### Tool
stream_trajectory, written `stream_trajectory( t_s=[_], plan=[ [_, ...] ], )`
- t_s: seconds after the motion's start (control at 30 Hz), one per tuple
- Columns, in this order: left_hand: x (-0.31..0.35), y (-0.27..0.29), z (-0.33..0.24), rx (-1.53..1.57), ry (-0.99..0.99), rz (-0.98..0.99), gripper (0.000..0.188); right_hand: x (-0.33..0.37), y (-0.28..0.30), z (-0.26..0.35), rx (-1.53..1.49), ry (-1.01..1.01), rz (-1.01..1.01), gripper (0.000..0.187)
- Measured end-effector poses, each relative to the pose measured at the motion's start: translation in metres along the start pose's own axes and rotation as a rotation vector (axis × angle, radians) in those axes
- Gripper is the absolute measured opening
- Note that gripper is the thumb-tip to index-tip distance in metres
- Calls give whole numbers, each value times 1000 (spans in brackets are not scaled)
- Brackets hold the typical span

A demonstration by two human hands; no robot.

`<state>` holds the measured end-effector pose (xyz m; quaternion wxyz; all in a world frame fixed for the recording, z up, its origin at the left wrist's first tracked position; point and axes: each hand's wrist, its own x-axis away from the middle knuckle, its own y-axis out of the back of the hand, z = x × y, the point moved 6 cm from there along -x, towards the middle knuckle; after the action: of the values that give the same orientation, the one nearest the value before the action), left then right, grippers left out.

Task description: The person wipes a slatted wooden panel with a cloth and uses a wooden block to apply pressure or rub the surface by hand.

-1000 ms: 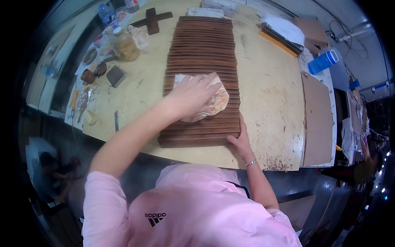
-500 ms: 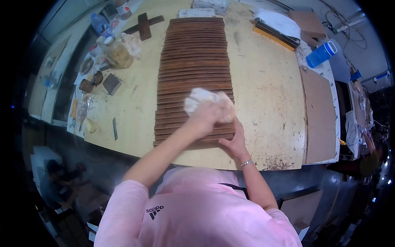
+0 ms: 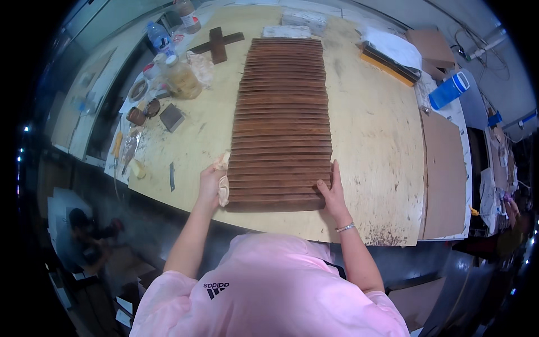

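A long row of dark brown wooden slats (image 3: 281, 121) lies side by side down the middle of the worktable. At the row's near left end, my left hand (image 3: 210, 184) is closed on a crumpled whitish cloth (image 3: 224, 190), which touches the slat ends. My right hand (image 3: 333, 196) rests against the near right end, its thumb on top of the slats and its stretched fingers along their side. No cloth or tool shows in that hand.
Left on the table (image 3: 376, 163) are a jar of yellowish liquid (image 3: 182, 81), a dark block (image 3: 172, 117) and a thin blade (image 3: 172, 177). Two crossed boards (image 3: 218, 45) lie behind them. A blue bottle (image 3: 449, 91) and cardboard (image 3: 446, 174) are at right. A person (image 3: 84, 241) is lower left.
My left hand has moved with the cloth from the top of the slats to their left ends. My right hand stays at the right ends. The view has shifted slightly.
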<state>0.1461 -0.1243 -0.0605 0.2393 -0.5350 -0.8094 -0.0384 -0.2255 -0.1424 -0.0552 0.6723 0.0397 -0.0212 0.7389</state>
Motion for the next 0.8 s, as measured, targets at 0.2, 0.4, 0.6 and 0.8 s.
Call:
stream_trajectory(
  t_s=[0.2,0.4,0.6,0.8],
  plan=[
    [8,-24,-7,123,2,35,46,-11,6,-6,76,37,15,89],
    [0,-21,4,37,-44,26,45,-10,-5,9,-12,-49,43,82],
    [-17,-4,9,-127,-107,7,42,-13,-4,4,54,1,17,85],
    [32,-68,-102,-893,-840,-56,53,14,8,44,566,166,-50,112]
  ],
)
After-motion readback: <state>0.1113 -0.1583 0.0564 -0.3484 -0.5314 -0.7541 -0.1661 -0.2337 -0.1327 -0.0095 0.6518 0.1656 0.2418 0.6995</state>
